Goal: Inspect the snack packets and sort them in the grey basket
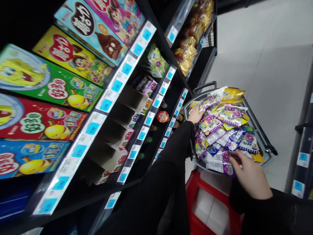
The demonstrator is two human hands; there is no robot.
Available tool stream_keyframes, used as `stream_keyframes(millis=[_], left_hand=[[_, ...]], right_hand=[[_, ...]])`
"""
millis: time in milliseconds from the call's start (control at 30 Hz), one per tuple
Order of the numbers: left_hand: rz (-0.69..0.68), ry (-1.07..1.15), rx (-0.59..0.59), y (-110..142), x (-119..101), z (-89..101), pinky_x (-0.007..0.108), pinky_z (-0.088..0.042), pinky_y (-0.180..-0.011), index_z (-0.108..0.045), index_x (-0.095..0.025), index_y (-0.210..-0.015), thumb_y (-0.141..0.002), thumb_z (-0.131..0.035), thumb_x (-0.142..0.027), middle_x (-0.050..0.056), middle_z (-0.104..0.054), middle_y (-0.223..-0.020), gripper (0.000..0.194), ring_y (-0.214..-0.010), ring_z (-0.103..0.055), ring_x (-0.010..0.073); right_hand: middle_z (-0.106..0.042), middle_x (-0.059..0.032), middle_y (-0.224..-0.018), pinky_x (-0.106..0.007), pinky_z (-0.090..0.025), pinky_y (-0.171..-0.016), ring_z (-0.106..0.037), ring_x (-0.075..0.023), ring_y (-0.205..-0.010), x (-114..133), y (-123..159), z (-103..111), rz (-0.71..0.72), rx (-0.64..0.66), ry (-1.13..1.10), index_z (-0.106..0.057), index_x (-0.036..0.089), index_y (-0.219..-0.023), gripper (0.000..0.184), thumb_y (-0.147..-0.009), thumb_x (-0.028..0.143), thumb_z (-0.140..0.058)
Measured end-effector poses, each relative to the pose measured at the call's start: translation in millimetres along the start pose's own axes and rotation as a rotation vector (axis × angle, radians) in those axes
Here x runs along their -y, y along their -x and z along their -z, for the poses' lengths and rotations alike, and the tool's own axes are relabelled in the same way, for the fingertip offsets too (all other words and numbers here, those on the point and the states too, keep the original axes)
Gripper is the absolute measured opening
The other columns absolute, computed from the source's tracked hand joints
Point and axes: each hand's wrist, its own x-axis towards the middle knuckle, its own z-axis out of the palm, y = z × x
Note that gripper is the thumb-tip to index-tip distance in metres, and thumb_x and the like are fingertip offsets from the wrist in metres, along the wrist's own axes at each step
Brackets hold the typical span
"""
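A grey shopping basket [265, 137] is heaped with small candy packets [210, 122], mostly purple, white and yellow. At the basket's left side, my left hand [196, 114] lies on the packets, its fingers stretched out over them. My right hand [249, 174] is at the near side. Its thumb and fingers pinch the edge of a white and purple candy packet [217, 161], which lies at the near rim. The right fingertips are partly hidden behind that packet.
A red plastic frame [231, 209] stands just below the basket. Dark shelves on the left hold snack boxes [73, 71], price tags [106, 103] and opened cartons [132, 101]. Gold-wrapped packs [188, 57] sit on a further shelf. Tiled floor [266, 42] lies beyond, with another shelf edge [302, 160] at right.
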Motion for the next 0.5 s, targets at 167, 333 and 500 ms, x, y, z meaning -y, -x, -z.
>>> stream_keyframes(millis=[167, 333, 500], left_hand=[[-0.055, -0.007, -0.216, 4.0, -5.2, 44.6, 0.037, -0.02, -0.108, -0.041, -0.009, -0.131, -0.09, -0.036, -0.038, 0.017, -0.045, -0.135, 0.05, -0.128, -0.036, 0.0254], [0.137, -0.147, -0.689, -0.8, 18.0, 166.4, 0.042, -0.022, -0.105, -0.045, -0.014, -0.124, -0.088, -0.04, -0.028, 0.016, -0.045, -0.133, 0.039, -0.127, -0.035, 0.0272], [0.329, -0.186, -0.633, -18.6, 78.2, 278.6, 0.04, -0.036, -0.093, -0.056, -0.01, -0.105, -0.083, -0.046, -0.02, 0.021, -0.06, -0.108, 0.026, -0.11, -0.052, 0.0282]], right_hand=[[-0.07, -0.0111, -0.082, -0.037, -0.049, -0.062, -0.067, -0.0278, -0.072, -10.7, 0.2, -2.7, 0.015, -0.027, 0.049, -0.059, 0.019, -0.091, 0.034, -0.081, 0.041, -0.035], [-0.069, -0.0116, -0.079, -0.036, -0.049, -0.06, -0.066, -0.0274, -0.068, -13.6, 1.0, -5.3, 0.049, -0.057, 0.119, -0.059, 0.019, -0.09, 0.034, -0.082, 0.041, -0.034], [-0.068, -0.0111, -0.076, -0.037, -0.049, -0.059, -0.066, -0.0279, -0.066, -16.0, 1.7, -11.5, 0.05, -0.036, 0.199, -0.058, 0.018, -0.092, 0.034, -0.083, 0.04, -0.033]])
